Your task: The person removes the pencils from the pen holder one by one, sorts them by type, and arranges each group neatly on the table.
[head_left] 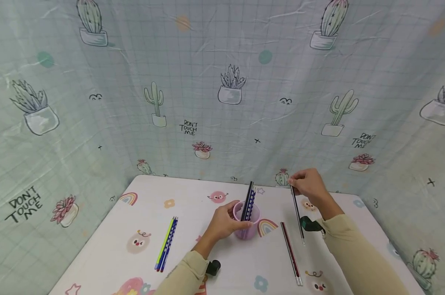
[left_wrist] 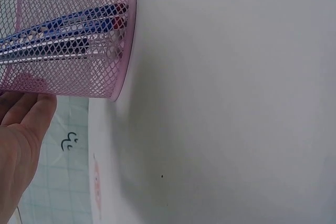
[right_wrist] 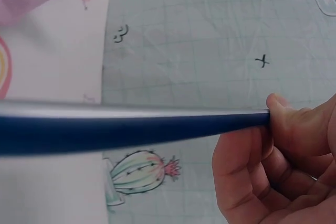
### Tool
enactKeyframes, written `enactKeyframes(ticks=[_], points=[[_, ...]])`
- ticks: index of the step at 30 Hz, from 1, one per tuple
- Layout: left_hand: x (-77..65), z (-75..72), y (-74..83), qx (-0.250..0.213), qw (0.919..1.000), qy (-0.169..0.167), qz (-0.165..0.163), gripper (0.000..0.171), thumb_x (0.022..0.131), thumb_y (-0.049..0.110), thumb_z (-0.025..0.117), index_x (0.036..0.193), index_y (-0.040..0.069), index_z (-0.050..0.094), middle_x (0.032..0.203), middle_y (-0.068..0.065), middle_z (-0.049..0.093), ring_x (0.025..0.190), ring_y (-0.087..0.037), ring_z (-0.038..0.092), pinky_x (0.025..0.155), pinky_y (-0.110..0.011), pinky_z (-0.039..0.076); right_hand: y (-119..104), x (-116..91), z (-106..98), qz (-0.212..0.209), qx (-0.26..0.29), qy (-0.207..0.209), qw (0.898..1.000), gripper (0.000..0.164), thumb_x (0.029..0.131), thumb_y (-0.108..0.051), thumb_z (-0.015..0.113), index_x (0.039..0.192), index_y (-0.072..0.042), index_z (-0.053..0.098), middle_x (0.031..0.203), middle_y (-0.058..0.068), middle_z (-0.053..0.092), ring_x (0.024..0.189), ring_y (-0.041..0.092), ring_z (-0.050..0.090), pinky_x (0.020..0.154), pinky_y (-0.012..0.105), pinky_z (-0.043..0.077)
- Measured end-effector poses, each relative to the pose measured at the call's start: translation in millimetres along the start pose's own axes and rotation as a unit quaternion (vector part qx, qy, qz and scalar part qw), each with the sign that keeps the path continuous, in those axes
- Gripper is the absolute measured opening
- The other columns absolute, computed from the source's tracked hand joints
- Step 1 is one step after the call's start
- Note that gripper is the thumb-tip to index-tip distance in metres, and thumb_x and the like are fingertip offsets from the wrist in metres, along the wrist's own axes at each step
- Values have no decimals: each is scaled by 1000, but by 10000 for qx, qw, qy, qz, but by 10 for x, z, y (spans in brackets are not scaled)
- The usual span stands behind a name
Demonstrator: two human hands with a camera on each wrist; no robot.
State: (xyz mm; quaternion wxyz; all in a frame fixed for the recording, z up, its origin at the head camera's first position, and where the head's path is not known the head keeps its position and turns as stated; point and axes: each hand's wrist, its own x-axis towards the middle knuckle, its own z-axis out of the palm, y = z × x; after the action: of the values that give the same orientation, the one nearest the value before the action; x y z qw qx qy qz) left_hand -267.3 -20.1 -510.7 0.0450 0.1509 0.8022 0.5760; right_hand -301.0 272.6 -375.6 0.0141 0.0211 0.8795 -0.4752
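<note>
My left hand [head_left: 222, 221] grips a pink mesh pencil cup [head_left: 246, 235], thumb across its near side and fingers round the far side. Several pencils [head_left: 248, 207], dark striped and blue dotted, stand in the cup; their lower ends show through the mesh [left_wrist: 68, 72] in the left wrist view. Whether the cup's base touches the table is unclear. To the right of the cup, my right hand [head_left: 311, 186] pinches a dark pencil with a silver stripe [head_left: 297, 213] by its upper end, between thumb and fingers. This pencil hangs steeply, its lower end toward me.
Dark red and black striped pencils [head_left: 291, 254] lie on the white patterned table [head_left: 192, 246], below the held pencil. At the left lie a yellow-green pencil [head_left: 164, 243] and blue dotted ones [head_left: 169, 244]. A cactus-print curtain [head_left: 207, 82] encloses the table's back and sides.
</note>
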Motion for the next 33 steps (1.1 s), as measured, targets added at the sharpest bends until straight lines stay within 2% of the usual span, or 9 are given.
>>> enactKeyframes(ticks=[10, 17, 24, 33], points=[[0, 8, 15, 89, 9999, -10, -99, 78, 80, 35, 92, 146, 13, 58, 131, -7, 71, 117, -24, 69, 102, -42, 59, 326, -57, 99, 188, 93, -218, 9995, 29, 103, -8, 63, 120, 15, 66, 107, 23, 72, 77, 16, 68, 72, 33, 64], [1, 6, 8, 35, 10000, -2, -67, 78, 80, 34, 92, 146, 11, 58, 132, -8, 71, 120, -28, 69, 103, -46, 59, 547, -78, 177, 313, -17, -160, 9994, 24, 100, -8, 66, 110, 14, 69, 95, 17, 72, 74, 17, 65, 68, 33, 64], [3, -2, -5, 61, 10000, -17, -61, 78, 80, 36, 92, 146, 14, 58, 131, -5, 71, 118, -25, 69, 102, -41, 60, 736, -78, 274, 421, -31, -132, 9990, 20, 98, -8, 68, 103, 11, 71, 84, 11, 69, 69, 16, 62, 63, 30, 61], [-1, -4, -2, 71, 9999, -34, -114, 80, 79, 38, 92, 147, 14, 58, 131, -5, 71, 118, -24, 69, 102, -42, 59, 935, -92, 394, 676, -69, -93, 9976, 18, 96, -8, 70, 99, 9, 72, 83, 11, 67, 67, 17, 62, 61, 31, 61]])
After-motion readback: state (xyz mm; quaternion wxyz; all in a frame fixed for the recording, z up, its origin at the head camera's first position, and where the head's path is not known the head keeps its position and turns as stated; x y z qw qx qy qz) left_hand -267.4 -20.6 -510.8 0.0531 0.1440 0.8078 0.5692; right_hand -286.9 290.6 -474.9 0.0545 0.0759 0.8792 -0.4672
